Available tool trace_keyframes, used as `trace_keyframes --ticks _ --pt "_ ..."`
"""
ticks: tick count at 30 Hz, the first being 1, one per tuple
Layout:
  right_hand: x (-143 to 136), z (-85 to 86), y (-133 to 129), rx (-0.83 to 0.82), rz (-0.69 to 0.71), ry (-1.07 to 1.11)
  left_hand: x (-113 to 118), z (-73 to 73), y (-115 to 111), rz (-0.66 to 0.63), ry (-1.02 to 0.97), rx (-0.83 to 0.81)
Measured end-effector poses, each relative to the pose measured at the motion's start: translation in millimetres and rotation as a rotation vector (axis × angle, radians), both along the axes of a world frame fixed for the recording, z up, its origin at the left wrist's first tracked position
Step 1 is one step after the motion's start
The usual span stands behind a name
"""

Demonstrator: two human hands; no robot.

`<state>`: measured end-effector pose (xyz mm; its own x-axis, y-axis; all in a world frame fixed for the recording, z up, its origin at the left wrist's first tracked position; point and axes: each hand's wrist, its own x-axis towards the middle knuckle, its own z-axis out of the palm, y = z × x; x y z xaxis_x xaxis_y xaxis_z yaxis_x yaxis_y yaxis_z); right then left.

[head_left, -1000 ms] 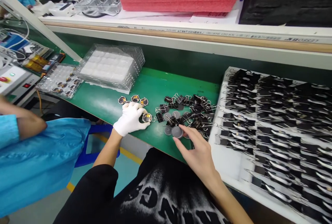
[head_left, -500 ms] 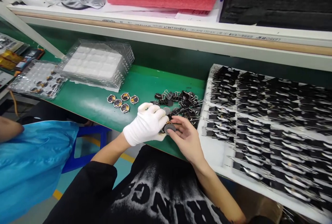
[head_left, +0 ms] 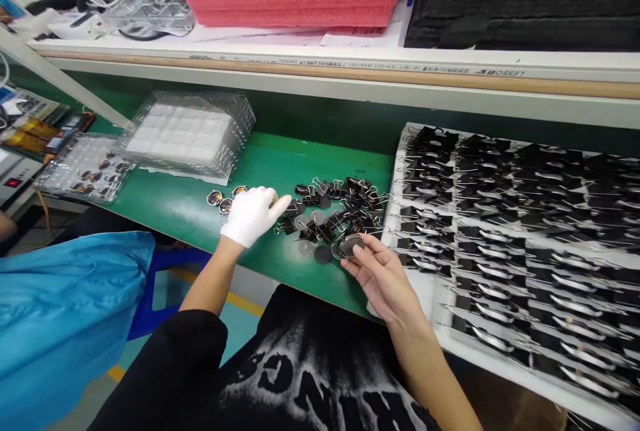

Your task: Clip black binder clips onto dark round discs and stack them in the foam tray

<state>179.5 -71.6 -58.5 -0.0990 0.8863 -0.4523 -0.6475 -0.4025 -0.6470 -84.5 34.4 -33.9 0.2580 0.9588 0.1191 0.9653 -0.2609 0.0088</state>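
Observation:
My left hand [head_left: 253, 216], in a white glove, is over a small group of round watch heads [head_left: 215, 198] with silver rims and amber-and-black faces. Its thumb points away from the fingers, and some watch heads lie hidden beneath it. My bare right hand [head_left: 383, 274] pinches a dark round disc [head_left: 353, 246] between thumb and fingers; a pale rim shows along its left edge. Just beyond that hand lies a heap of black binder clips [head_left: 357, 198]. Several loose discs, dark and clear, lie among the clips, including a black disc [head_left: 323, 255].
Rows of clipped parts cover a white board [head_left: 417, 284] at right. Clear plastic trays [head_left: 185, 134] are stacked at back left, beside another tray holding watch heads [head_left: 85, 168]. A shelf [head_left: 320, 78] crosses above, carrying pink foam [head_left: 290, 8]. Someone in blue [head_left: 75, 298] sits at left.
My left hand has left the right hand and moved left onto the watch heads. The right hand has shifted slightly right with the disc, uncovering loose discs and clips.

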Motion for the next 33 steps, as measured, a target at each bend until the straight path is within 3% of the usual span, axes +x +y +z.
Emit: trace_keyframes --ticks 4,8,12,15,18,21,25,33 --pt "-2.5 -0.4 0.8 0.017 -0.005 0.053 -0.5 -11.6 7.3 -0.025 -0.219 -0.146" --pt "-3.4 1.7 0.1 0.065 0.007 0.032 15.6 4.5 -7.3 -0.006 -0.511 -0.027" --pt "-3.4 5.1 -1.8 0.160 0.073 -0.032 52.4 25.9 -38.2 -0.300 -0.499 0.052" --pt "-1.4 4.2 -4.0 0.205 0.101 -0.083 72.4 29.9 -53.5 -0.461 -0.523 -0.008" --pt "3.7 2.5 -6.7 0.225 0.085 -0.121 74.7 24.6 -56.3 -0.369 -0.673 -0.033" --pt "9.3 3.2 -9.0 0.240 0.066 -0.129 71.1 17.6 -54.5 -0.270 -0.665 -0.075" --pt "12.8 6.1 -10.1 0.249 0.108 -0.122 75.3 16.5 -57.2 -0.365 -0.600 -0.247" --pt "22.7 6.2 -12.5 0.310 0.176 -0.203 86.9 25.1 -62.5 -0.414 -0.508 -0.179"
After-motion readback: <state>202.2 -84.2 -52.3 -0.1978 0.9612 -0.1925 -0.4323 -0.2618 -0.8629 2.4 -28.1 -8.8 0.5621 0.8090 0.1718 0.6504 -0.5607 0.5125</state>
